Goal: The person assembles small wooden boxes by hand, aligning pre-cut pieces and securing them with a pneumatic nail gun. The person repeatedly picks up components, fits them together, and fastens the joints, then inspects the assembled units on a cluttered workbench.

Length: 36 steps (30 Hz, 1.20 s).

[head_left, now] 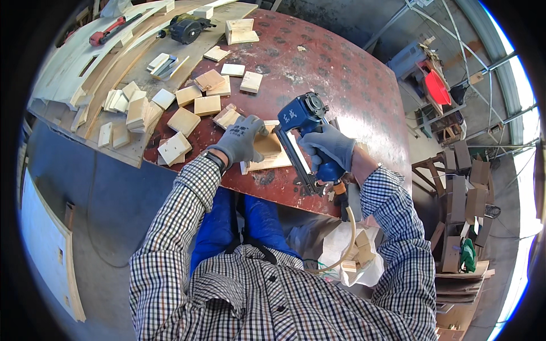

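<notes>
My right hand [333, 146], in a grey work glove, is wrapped round the handle of a blue pneumatic nail gun [301, 111]. Its long magazine slants down toward the table's near edge, and a yellowish air hose [350, 238] hangs from the handle. My left hand [243, 139], gloved alike, grips a small wooden assembly [270, 156] of pale boards at the front of the red-brown table. The fingertips are partly hidden behind the wood. The gun's body stands just right of this assembly, covering part of it; whether the nose touches wood I cannot tell.
Loose wooden blocks [183, 121] lie scattered on the red-brown tabletop [341, 62] to the left. Beyond them are a dark power tool [186, 28], a red-handled tool [108, 30] and long boards. A white sack of offcuts [364, 258] stands below the near edge; stacked timber [466, 199] is at right.
</notes>
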Available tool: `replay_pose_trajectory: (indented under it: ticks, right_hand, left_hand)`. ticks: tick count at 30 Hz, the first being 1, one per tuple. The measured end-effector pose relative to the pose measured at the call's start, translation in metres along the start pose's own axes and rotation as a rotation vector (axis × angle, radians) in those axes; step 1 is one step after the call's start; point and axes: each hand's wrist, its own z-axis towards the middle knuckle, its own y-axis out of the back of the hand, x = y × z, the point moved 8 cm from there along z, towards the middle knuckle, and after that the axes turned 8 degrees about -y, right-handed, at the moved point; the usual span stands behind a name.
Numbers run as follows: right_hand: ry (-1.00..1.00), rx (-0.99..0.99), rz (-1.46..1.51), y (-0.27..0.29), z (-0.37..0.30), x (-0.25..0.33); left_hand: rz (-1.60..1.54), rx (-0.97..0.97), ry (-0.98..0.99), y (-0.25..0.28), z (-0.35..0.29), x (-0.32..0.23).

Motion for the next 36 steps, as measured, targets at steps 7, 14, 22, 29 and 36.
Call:
replay_pose_trajectory:
  ticks: [7, 14, 22, 29, 36]
  right_hand:
    - [0.062, -0.027, 0.075, 0.003, -0.003, 0.002]
    - [0.081, -0.02, -0.133, -0.01, -0.029, 0.004]
    - [0.076, -0.007, -0.302, -0.048, -0.035, 0.01]
    - [-0.064, 0.087, -0.351, -0.045, -0.018, 0.014]
    - [-0.082, 0.081, -0.364, -0.046, -0.024, 0.014]
  left_hand:
    - [0.035, 0.065, 0.053, 0.003, 0.003, -0.002]
    - [-0.134, 0.284, 0.076, 0.006, 0.006, 0.022]
    - [-0.157, 0.149, -0.057, -0.002, 0.014, 0.042]
    - [-0.199, 0.193, 0.009, -0.003, 0.016, 0.041]
    - [-0.187, 0.057, -0.049, 0.002, 0.013, 0.027]
